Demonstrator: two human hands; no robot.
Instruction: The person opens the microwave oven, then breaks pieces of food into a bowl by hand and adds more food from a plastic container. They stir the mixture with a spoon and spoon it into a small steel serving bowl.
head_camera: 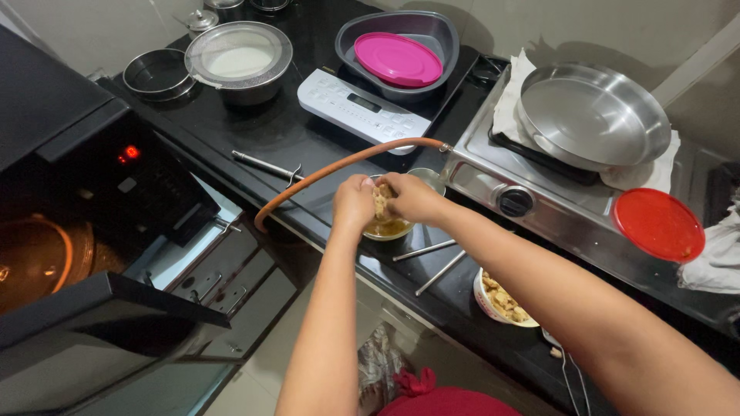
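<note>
Forearms come up from the bottom edge, meeting over the front of the black surface (pixel 254 131). Left hand (pixel 353 202) and right hand (pixel 414 197) are both pinched around one pale, lumpy food piece (pixel 381 202), held just above a small bowl (pixel 389 228) of brownish liquid.

Handling, as judged: piece looks soft, wet and light, likely slippery and easy to tear. Fingertip grip on opposite ends suits it; squeezing hard would probably crush it. Bowl is shallow, near the surface edge, so a nudge could slop it.

Around:
- second bowl (pixel 501 302) of similar tan chunks, nearer the body, just right of the hands
- two metal rods (pixel 432 258) lying between the bowls
- orange hose (pixel 339 166) arcing just behind the hands to the gas stove (pixel 539 204); closest obstruction
- steel pan (pixel 592 114) on the burner, red lid (pixel 658 224) on the stove's front right
- white induction cooktop (pixel 362 104) carrying a grey dish (pixel 432 31) with a pink lid (pixel 397 58)
- sieve (pixel 238 55) on a pot, far left
- open oven (pixel 77 254), glowing, on the left
</note>
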